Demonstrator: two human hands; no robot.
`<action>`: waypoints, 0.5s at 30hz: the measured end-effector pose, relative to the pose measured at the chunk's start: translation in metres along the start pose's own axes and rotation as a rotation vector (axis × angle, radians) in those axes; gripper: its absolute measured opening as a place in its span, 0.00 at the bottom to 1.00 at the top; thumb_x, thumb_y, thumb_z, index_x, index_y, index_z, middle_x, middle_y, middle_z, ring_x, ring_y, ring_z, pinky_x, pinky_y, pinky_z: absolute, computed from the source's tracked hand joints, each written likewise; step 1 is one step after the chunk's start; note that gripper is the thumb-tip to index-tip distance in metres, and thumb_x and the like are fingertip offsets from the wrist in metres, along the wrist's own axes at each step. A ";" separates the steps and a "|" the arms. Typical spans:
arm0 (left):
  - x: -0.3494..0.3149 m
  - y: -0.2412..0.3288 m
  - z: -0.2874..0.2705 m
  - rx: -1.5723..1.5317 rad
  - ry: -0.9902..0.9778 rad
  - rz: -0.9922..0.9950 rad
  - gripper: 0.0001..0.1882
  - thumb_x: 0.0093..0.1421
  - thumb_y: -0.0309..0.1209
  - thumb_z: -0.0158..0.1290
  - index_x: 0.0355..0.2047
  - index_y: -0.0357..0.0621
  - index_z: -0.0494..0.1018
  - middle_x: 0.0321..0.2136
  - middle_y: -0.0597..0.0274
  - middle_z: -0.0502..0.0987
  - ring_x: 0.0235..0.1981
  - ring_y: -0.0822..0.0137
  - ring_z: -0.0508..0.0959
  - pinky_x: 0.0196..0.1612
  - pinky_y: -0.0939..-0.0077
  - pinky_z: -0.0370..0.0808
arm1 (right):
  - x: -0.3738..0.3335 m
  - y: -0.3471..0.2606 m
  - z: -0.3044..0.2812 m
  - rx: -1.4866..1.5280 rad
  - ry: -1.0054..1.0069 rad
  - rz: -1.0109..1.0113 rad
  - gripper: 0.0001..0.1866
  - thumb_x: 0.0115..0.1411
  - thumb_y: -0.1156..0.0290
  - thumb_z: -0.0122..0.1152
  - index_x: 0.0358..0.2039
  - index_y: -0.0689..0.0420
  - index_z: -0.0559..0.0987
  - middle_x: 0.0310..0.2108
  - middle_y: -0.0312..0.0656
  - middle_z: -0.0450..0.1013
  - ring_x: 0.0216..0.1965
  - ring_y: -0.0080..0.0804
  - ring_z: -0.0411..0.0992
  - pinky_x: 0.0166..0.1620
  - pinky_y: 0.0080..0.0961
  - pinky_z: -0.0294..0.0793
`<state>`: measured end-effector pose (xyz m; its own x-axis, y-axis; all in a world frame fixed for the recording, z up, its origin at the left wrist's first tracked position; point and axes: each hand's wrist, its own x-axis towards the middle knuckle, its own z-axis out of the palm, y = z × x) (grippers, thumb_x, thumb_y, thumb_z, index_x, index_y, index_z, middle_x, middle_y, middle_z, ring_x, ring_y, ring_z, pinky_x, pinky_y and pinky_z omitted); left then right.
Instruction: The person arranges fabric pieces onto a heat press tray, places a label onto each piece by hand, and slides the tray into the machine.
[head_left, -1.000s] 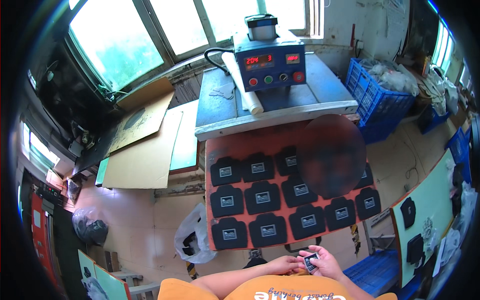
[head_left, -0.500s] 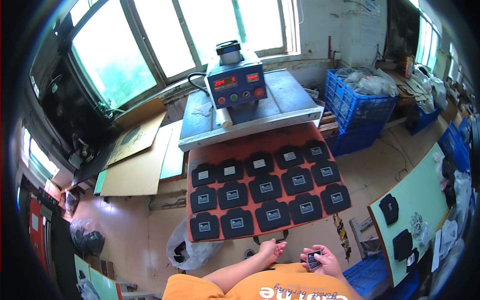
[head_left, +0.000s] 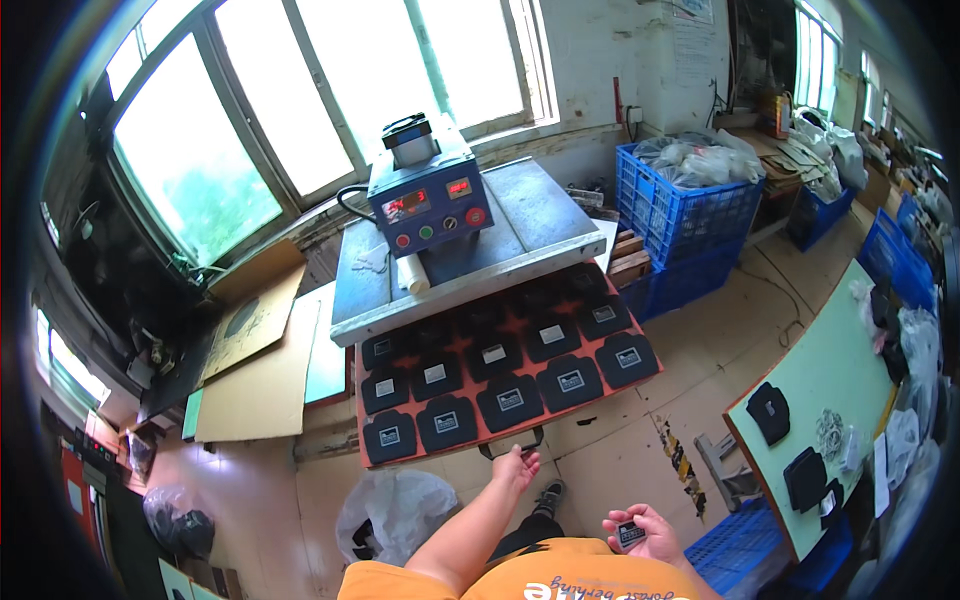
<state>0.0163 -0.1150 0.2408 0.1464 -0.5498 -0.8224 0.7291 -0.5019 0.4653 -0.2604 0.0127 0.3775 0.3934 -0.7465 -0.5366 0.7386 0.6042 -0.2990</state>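
Observation:
My left hand (head_left: pixel 515 467) reaches forward to the black handle (head_left: pixel 512 444) at the front of a red sliding tray (head_left: pixel 520 428). It rests against the handle, fingers loosely stretched out rather than wrapped round it. Several black fabric pieces with pale rectangular labels, such as this front one (head_left: pixel 511 401), lie in rows on the tray. The rear row is shaded under the edge of a heat press (head_left: pixel 430 195) with lit displays and a broad metal-edged top. Close to my body, my right hand (head_left: pixel 655 530) is closed round small black labels (head_left: pixel 630 536) with pale print.
A pale green table (head_left: pixel 800 400) at the right carries more black fabric pieces and clear bags. Blue crates (head_left: pixel 690 205) stand behind, right of the press. Cardboard sheets (head_left: pixel 260 380) lie at the left; a plastic bag (head_left: pixel 395 510) sits on the floor below the tray.
The red tray has slid back beneath the press, covering its rear rows. My left hand has moved forward along with the handle. My right hand still holds the labels, and the view has shifted.

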 end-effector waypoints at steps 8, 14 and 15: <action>0.062 0.071 0.025 -0.197 0.072 0.091 0.05 0.64 0.30 0.45 0.39 0.44 0.67 0.27 0.63 0.73 0.24 0.69 0.74 0.24 0.72 0.72 | 0.034 -0.016 0.025 -0.006 0.112 -0.075 0.19 0.49 0.87 0.39 0.42 0.57 0.64 0.42 0.54 0.68 0.46 0.52 0.70 0.46 0.47 0.75; 0.097 0.123 0.036 -0.115 0.010 0.065 0.07 0.64 0.34 0.45 0.38 0.46 0.68 0.27 0.66 0.70 0.24 0.71 0.71 0.21 0.75 0.65 | 0.071 -0.026 0.051 -0.038 0.226 -0.135 0.19 0.48 0.89 0.39 0.41 0.58 0.63 0.34 0.49 0.66 0.43 0.51 0.70 0.46 0.50 0.74; 0.104 0.131 0.037 -0.114 0.021 0.078 0.07 0.64 0.35 0.45 0.37 0.46 0.68 0.27 0.67 0.70 0.23 0.71 0.70 0.21 0.76 0.65 | 0.076 -0.026 0.052 -0.012 0.227 -0.147 0.19 0.48 0.90 0.38 0.40 0.58 0.63 0.33 0.49 0.66 0.43 0.50 0.70 0.46 0.50 0.74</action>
<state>0.1024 -0.2625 0.2284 0.2184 -0.5695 -0.7924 0.7861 -0.3784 0.4887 -0.2209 -0.0741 0.3852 0.1485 -0.7453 -0.6499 0.7718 0.4983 -0.3950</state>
